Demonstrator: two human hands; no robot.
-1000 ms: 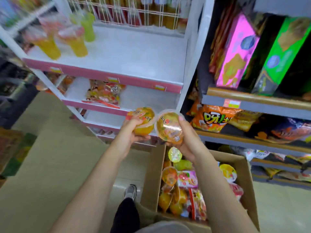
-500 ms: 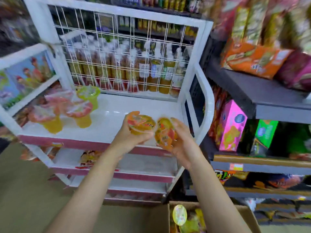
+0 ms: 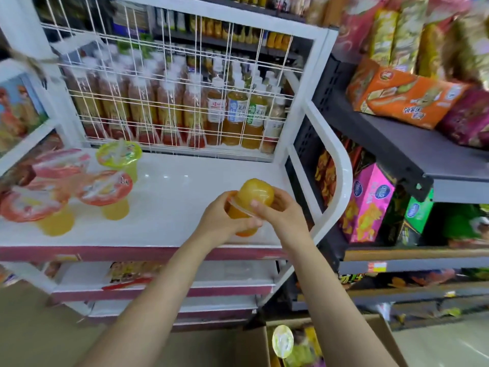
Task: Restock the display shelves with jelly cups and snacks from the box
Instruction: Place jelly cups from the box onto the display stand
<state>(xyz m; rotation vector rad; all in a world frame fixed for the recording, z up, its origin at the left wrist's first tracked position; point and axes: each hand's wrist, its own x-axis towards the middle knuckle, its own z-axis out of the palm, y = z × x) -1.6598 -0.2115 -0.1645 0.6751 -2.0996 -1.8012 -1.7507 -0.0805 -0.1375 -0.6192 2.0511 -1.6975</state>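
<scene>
**Jelly cups held together over the top shelf**

Jelly cups [image 3: 248, 205]: two orange ones are pressed together between the hands, above the front right part of the white shelf [image 3: 169, 207]. The upper cup [image 3: 255, 193] shows its rounded, glossy, translucent bottom. The lower cup [image 3: 244, 229] is mostly hidden by fingers; only a thin clear rim and an orange patch show. Whether either touches the shelf cannot be told.

The left hand [image 3: 219, 221] wraps the cups from the left, and the right hand [image 3: 280, 215] grips them from the right, its fingers curled over the rim.

Tall cups [image 3: 105, 186] with red and green foil lids stand near the shelf's back left corner and left edge, blurred, their print unreadable. Behind the shelf's back edge a white wire grid [image 3: 172, 83] screens rows of bottles [image 3: 232, 112], smeared by motion on the left. The box [image 3: 254, 345] is cut off by the bottom edge of the view; only a cardboard flap and a pale green lid [image 3: 282, 340] inside show. Snack packs on the grey rack [image 3: 397, 144] at right are soft and hard to read.

Half a second ago the cups were side by side with their printed lids showing; now one sits above the other, lids hidden, nearer the shelf's right edge.
</scene>
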